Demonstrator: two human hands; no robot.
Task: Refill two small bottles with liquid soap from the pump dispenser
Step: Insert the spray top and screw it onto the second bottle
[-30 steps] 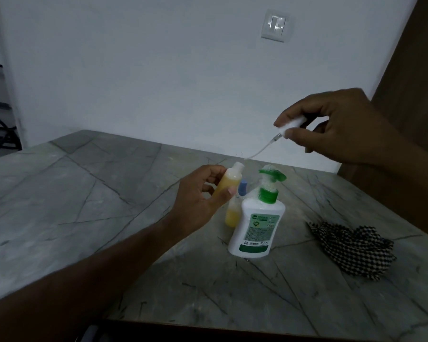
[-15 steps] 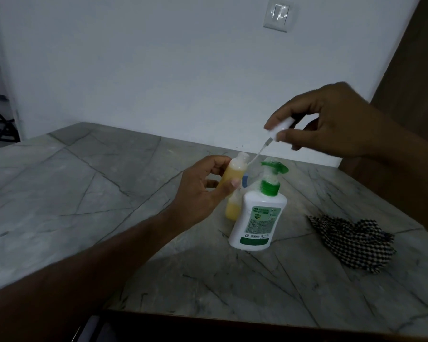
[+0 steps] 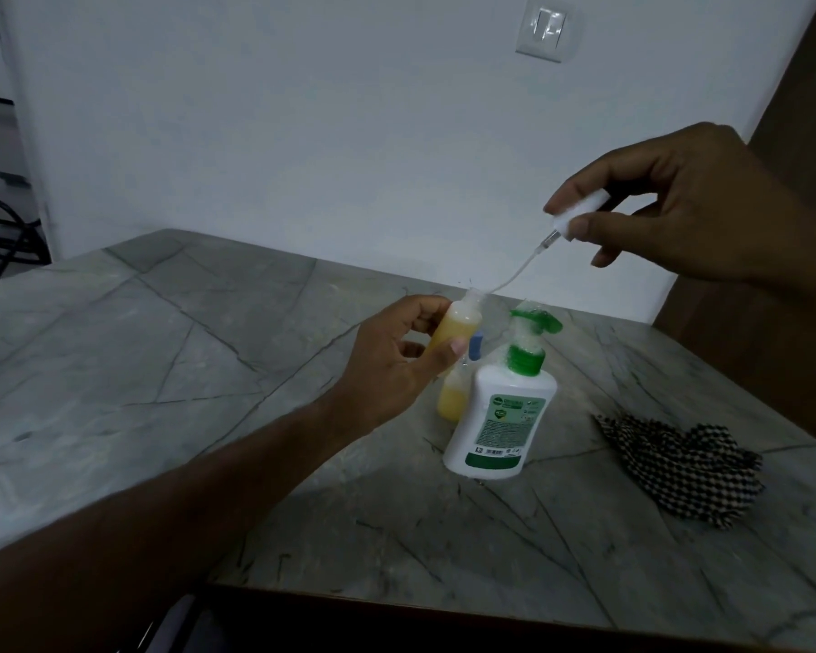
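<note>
My left hand grips a small bottle of yellow liquid, tilted, above the marble counter. My right hand pinches a white spray cap whose thin clear tube curves down to the bottle's open neck. A second small bottle with yellow liquid and a blue cap stands on the counter behind my left hand. Right beside it stands the white pump dispenser with a green pump head.
A black-and-white checked cloth lies crumpled on the grey marble counter to the right of the dispenser. The white wall behind carries a light switch. A brown door edge rises at the right.
My right hand has brought the spray cap down and left, so the tube's tip now reaches the held bottle's neck. My left hand has kept the bottle roughly in place.
</note>
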